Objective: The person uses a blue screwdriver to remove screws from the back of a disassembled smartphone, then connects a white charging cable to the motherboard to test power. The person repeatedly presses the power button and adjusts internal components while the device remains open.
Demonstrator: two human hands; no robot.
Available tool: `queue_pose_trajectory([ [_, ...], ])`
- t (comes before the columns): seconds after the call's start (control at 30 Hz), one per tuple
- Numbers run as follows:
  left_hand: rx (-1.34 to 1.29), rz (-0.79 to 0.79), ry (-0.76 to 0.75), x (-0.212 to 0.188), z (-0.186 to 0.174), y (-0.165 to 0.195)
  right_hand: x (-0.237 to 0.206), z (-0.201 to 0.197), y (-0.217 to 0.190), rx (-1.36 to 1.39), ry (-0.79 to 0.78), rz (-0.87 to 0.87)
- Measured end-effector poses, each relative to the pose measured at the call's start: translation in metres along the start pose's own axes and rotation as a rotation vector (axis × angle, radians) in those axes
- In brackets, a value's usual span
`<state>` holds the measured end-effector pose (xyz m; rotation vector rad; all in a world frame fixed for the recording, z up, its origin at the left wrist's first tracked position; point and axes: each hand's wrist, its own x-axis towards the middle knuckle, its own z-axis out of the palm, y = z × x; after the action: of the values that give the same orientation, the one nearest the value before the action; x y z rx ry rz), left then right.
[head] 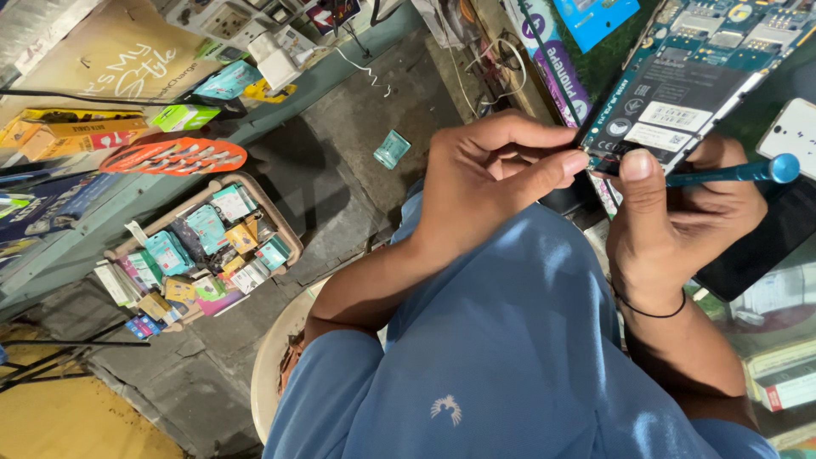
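An opened phone (680, 76) with its blue-green circuit board and white stickers bare lies at the upper right. My left hand (493, 178) is curled, with its index fingertip pressed against the phone's lower edge. My right hand (680, 221), which has a thin black band on the wrist, holds a slim blue-handled tool (731, 172) with a round end. Its thumb rests on the same edge of the phone. The tool's tip is hidden behind my thumb. My blue shirt (510, 357) fills the lower middle.
A tray (285, 234) packed with several small coloured boxes sits at the left. Above it lies an orange slotted piece (174, 155). A small teal box (391, 149) rests on the grey floor. A white phone (795, 127) and a dark phone (765, 246) lie at the right.
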<state>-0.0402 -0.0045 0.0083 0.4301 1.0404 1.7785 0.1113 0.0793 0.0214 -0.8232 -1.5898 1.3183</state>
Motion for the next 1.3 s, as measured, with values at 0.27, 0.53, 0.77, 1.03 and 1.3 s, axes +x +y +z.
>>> queue_pose_trajectory([
  [0.27,-0.170,-0.034,-0.026,0.018,-0.010,-0.016,0.010,0.010,0.003,0.088,0.006,0.109],
  [0.53,-0.150,-0.052,-0.003,0.018,-0.011,-0.021,0.010,0.007,0.009,0.131,-0.017,0.134],
  [0.77,-0.147,0.005,0.039,0.020,-0.009,-0.026,0.009,0.010,0.014,0.112,-0.020,0.131],
  [1.03,-0.153,-0.009,0.021,0.016,-0.013,-0.025,0.012,0.014,0.006,0.157,-0.025,0.208],
  [1.3,-0.156,0.007,0.064,0.018,-0.013,-0.030,0.010,0.015,0.011,0.213,-0.042,0.237],
])
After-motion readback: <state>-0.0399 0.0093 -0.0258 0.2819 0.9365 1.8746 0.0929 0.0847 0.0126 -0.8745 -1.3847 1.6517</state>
